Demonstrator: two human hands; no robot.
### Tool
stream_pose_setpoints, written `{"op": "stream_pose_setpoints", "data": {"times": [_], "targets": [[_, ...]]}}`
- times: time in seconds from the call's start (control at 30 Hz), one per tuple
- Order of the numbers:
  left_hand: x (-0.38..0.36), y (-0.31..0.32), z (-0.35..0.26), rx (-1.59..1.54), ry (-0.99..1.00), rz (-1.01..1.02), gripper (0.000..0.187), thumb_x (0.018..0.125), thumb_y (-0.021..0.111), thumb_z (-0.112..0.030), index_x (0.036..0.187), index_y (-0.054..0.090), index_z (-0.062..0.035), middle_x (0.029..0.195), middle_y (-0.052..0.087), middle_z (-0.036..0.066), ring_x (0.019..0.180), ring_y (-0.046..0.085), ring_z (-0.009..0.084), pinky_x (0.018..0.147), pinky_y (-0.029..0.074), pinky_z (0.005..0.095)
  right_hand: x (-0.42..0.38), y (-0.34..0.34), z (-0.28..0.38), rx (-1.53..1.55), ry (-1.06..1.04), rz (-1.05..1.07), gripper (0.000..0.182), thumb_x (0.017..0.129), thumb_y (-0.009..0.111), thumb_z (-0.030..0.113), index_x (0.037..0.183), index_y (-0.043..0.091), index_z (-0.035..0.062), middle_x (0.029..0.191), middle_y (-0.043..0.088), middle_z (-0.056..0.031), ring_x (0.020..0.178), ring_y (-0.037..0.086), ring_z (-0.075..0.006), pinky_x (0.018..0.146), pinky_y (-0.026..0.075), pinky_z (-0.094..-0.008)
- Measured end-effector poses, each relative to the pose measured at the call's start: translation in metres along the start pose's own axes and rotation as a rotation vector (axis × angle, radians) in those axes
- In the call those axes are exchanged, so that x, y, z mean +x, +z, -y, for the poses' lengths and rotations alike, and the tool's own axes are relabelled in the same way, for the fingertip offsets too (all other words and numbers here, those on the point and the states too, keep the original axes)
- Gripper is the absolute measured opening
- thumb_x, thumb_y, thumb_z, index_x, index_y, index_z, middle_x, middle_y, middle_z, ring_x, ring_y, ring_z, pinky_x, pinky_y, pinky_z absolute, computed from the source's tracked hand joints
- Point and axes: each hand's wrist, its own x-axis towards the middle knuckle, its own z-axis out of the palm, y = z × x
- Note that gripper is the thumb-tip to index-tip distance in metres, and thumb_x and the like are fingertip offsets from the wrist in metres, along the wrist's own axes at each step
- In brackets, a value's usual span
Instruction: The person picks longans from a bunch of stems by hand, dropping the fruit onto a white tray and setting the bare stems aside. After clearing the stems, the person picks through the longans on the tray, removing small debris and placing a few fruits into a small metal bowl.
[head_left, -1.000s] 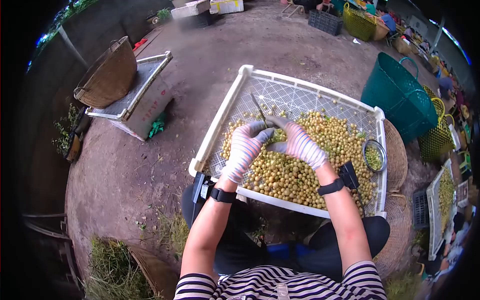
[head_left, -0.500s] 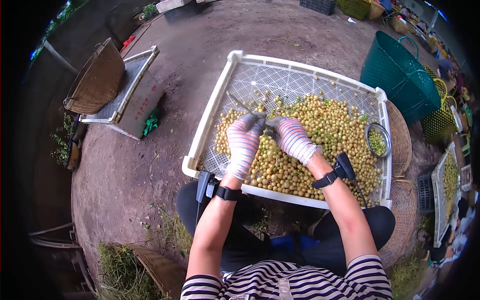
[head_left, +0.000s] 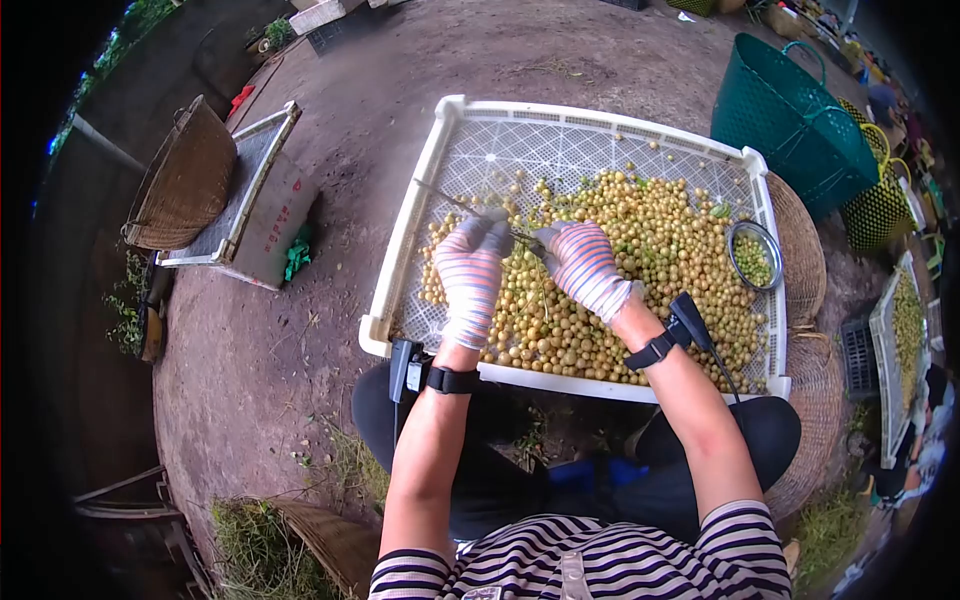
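Observation:
Both of my hands wear striped gloves with grey fingers, above a white mesh tray [head_left: 408,235] of small round yellow-green fruits [head_left: 590,345]. A thin brown stem [head_left: 448,197] slants across in front of me. My left hand [head_left: 470,268] is closed around it, and its upper end sticks out to the left. The stem's other end reaches the fingers of my right hand [head_left: 588,268], which are pinched together on it. Fine stalks hang below the stem between the hands. The fingertips partly hide the contact. At the tray's right side, a round metal bowl [head_left: 733,262] holds smaller greener fruits.
A teal woven basket [head_left: 780,130] stands beyond the tray's right corner, beside a yellow-black basket [head_left: 875,205]. A wicker basket [head_left: 190,185] leans on a crate [head_left: 265,225] at left. Another fruit tray [head_left: 885,350] lies far right. Cut stalks [head_left: 265,550] fill a basket lower left.
My left hand has moved left, away from my right hand, widening the gap so more of the stem shows between them. The whole view has shifted slightly.

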Motion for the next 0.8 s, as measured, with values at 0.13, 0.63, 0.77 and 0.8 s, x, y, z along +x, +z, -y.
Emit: {"op": "stream_pose_setpoints", "data": {"times": [0.13,0.63,0.77,0.8], "targets": [[-0.001,0.004,0.003,0.017,-0.020,-0.015,0.016,0.089,0.066,0.001,0.104,0.071,0.0029,0.087,0.071,0.006,0.071,0.065,0.0103,0.067,0.054,0.0231,-0.003,-0.012,-0.007,0.137,0.146,0.218,0.041,0.091,0.060,0.045,0.088,0.070,0.0054,0.074,0.066,-0.0189,0.074,0.065,-0.0389,0.071,0.051,-0.0457],[-0.007,0.008,-0.019,0.059,0.029,0.091,0.018,0.091,0.065,-0.002,0.107,0.070,0.0023,0.085,0.070,0.005,0.072,0.064,0.0098,0.067,0.054,0.0241,0.018,-0.019,0.003,0.364,-0.048,0.039,0.049,0.074,0.079,0.026,0.117,0.065,0.0089,0.112,0.067,-0.0178,0.104,0.063,-0.0348,0.093,0.050,-0.0412],[-0.007,0.005,-0.025,0.061,0.053,0.023,0.017,0.090,0.065,-0.002,0.107,0.070,0.0025,0.085,0.071,0.006,0.071,0.064,0.0101,0.067,0.054,0.0244,0.016,0.020,0.004,0.464,0.077,0.095,0.018,0.083,0.071,0.017,0.098,0.070,0.0079,0.091,0.069,-0.0158,0.089,0.065,-0.0351,0.079,0.052,-0.0436],[-0.007,0.001,-0.023,0.050,0.045,0.013,0.017,0.090,0.066,-0.002,0.106,0.070,0.0023,0.085,0.071,0.007,0.071,0.064,0.0104,0.067,0.054,0.0246,0.015,0.020,0.003,0.393,0.051,0.089,0.017,0.083,0.070,0.016,0.098,0.070,0.0080,0.091,0.069,-0.0157,0.088,0.065,-0.0350,0.079,0.052,-0.0437]]}}
